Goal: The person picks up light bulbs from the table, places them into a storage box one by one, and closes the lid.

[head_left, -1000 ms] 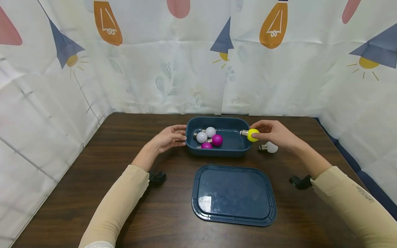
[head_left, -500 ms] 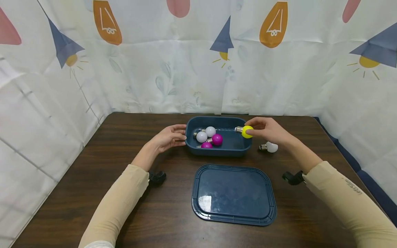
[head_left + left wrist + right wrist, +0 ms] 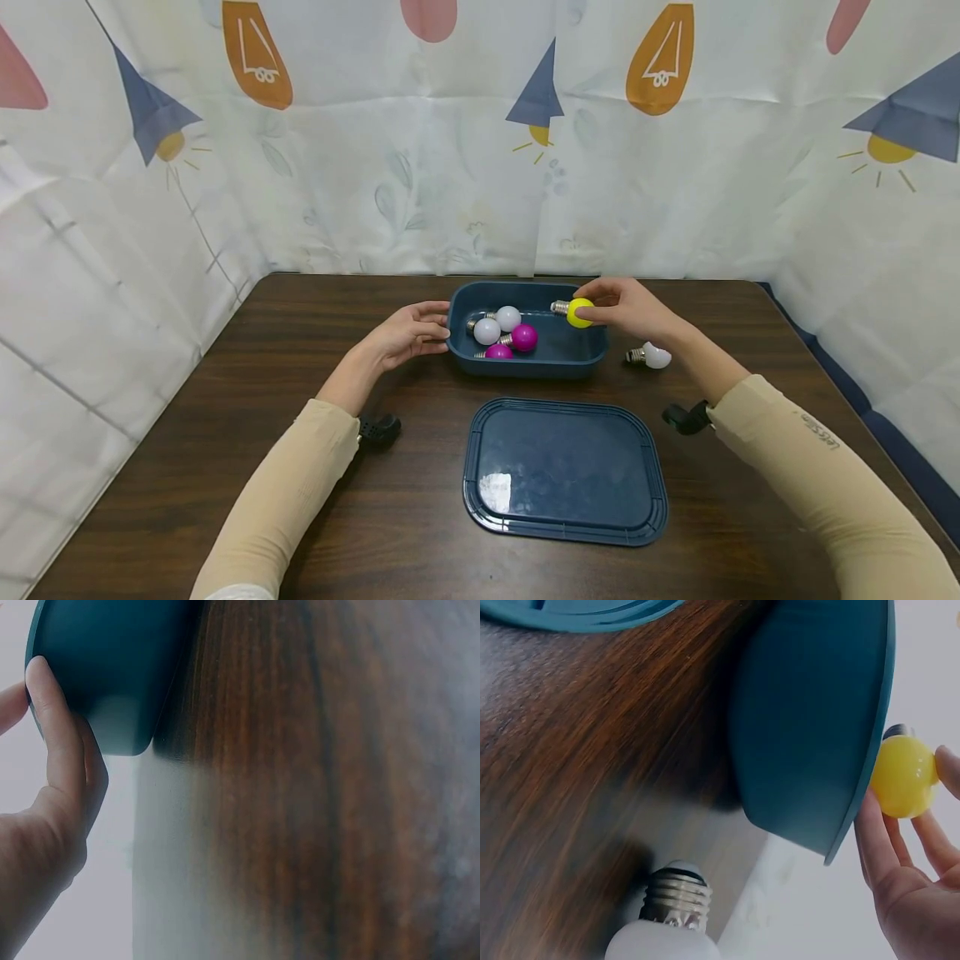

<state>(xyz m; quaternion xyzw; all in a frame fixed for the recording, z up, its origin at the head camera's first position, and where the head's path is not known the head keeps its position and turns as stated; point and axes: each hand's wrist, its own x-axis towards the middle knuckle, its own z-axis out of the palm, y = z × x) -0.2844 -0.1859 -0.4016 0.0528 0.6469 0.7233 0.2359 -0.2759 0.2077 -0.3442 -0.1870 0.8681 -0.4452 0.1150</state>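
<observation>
Near the far edge of the counter (image 3: 420, 517), your right grip (image 3: 628, 307) pinches 1 yellow bulb (image 3: 580, 314) above the right end of the tub (image 3: 534, 369), your left grip (image 3: 405, 337) relaxed against the tub's left rim; expect the bulb light, slick, possibly fragile, best held gently around its middle.

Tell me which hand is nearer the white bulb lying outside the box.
Right. The right hand is just above and beyond the white bulb; the left hand touches the left end of the box.
</observation>
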